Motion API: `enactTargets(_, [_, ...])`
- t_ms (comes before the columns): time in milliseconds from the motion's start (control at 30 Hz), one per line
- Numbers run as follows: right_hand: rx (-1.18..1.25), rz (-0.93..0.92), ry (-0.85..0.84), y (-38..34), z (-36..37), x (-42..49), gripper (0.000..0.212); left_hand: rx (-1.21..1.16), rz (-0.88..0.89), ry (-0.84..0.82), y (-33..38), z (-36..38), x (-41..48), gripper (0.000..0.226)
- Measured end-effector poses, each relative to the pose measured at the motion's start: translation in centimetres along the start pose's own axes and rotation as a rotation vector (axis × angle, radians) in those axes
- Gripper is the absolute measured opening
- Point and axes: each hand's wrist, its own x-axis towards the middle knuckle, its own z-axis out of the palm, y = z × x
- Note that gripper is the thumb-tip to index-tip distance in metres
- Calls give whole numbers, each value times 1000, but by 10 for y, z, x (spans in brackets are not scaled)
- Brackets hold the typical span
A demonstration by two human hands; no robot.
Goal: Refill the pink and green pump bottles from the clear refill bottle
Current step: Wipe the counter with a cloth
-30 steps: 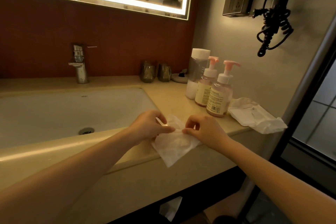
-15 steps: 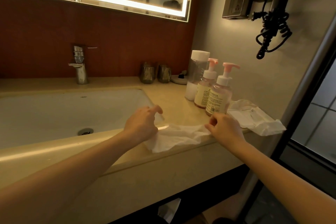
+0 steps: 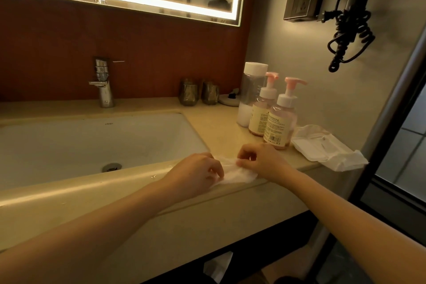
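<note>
Both hands pinch one white tissue (image 3: 232,174) lying on the counter (image 3: 214,127) edge: the left hand (image 3: 196,174) holds its near end, knuckles up, and the right hand (image 3: 260,162) nips its top edge with curled fingers, probably folding it for drips. Further right, behind them, the clear refill bottle (image 3: 251,94) and two pump bottles (image 3: 280,117) stand capped, touching, untouched.

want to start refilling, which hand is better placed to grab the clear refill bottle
Right hand, probably: it is nearer the clear white-capped refill bottle at the counter's right end. Both hands now pinch the white tissue; left hand sits sink-side.
</note>
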Motion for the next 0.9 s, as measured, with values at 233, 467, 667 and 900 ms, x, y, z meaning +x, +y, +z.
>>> enactTargets(233, [109, 354, 324, 24, -3, 8, 9, -31, 9, -149, -14, -17, 5, 36])
enactTargets(467, [-134, -28, 179, -15, 6, -23, 21, 59, -3, 83, -14, -1, 11, 31])
enactTargets(667, [-304, 78, 22, -10, 8, -19, 34, 192, 68, -173, -22, 11, 34, 22])
enactTargets(900, [-357, 169, 12, 10, 10, 28, 31, 183, -30, -153, -27, 15, 88, 24])
